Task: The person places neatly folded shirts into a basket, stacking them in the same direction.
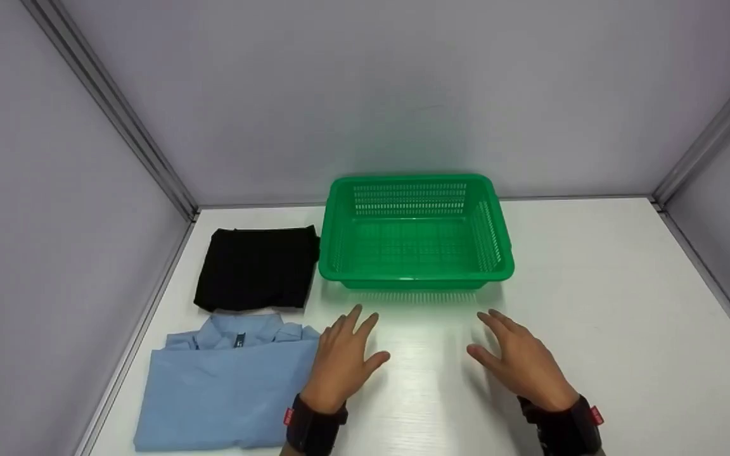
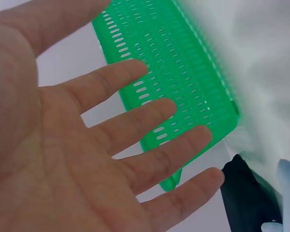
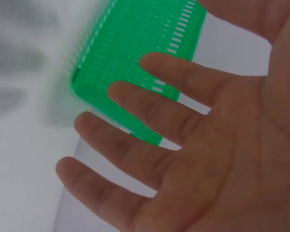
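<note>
A person's left hand (image 1: 343, 361) and right hand (image 1: 523, 364) are held well apart over the near part of a smooth, glossy white counter (image 1: 625, 285). On both, the fingers are extended and spread, thumbs out to the side; the wrist views show bare, lined palms and separated fingers. Each wrist wears a black band, the left wristband (image 1: 316, 425) and right wristband (image 1: 569, 427) both bearing a small red tag.

Beyond the hands, in the far middle, sits a green plastic rectangular basket (image 1: 403, 277) with rounded corners, a broad smooth rim and walls pierced by rows of narrow slots. It stands upright near the far wall and casts a green tint on the counter.

Just left of it lies a folded matte black cloth (image 1: 257, 269), roughly rectangular; whether its right edge touches the basket is hard to tell. On the near left lies a folded light-blue collared shirt (image 1: 225, 392), flat and squared, its collar toward the far side with a small dark label (image 1: 239, 340) inside. The left hand is beside the shirt's right edge; contact cannot be made out.

Pale, smooth wall panels (image 1: 403, 95) surround the counter, with grooved grey metal strips (image 1: 111, 101) at the corners.
</note>
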Available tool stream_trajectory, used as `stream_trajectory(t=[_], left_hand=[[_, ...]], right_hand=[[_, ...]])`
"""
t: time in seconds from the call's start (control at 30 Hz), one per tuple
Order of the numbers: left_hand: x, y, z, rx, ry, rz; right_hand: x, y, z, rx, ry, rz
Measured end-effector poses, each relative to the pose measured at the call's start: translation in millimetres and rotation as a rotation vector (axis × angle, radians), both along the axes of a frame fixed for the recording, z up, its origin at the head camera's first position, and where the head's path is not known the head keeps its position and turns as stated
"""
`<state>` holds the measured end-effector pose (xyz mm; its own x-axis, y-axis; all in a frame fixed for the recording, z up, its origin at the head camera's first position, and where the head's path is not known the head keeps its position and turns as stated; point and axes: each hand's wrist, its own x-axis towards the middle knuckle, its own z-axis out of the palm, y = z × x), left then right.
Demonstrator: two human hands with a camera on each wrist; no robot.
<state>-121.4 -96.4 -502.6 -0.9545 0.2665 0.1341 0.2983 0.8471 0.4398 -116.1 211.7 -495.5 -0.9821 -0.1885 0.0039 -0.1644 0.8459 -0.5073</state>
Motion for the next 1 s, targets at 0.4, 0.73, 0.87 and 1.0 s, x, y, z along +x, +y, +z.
stream_trajectory(t=[0.4,0.73,0.87,1.0], left_hand=[[-0.2,8.1,0.5,0.016,-0.003,-0.001],[2.7,3.4,-1.8,0.015,-0.031,-0.007],[2.5,-1.5,-0.5,0.010,-0.003,0.011],[3.4,-2.5,-0.8,0.006,-0.009,0.008]], right_hand=[[-7.7,18.0,11.5,-0.017,-0.105,-0.026],[-6.0,23.8,13.2,-0.019,-0.143,-0.034],[-7.9,21.6,13.6,-0.023,-0.152,-0.025],[-8.6,20.7,13.2,-0.016,-0.157,-0.019]])
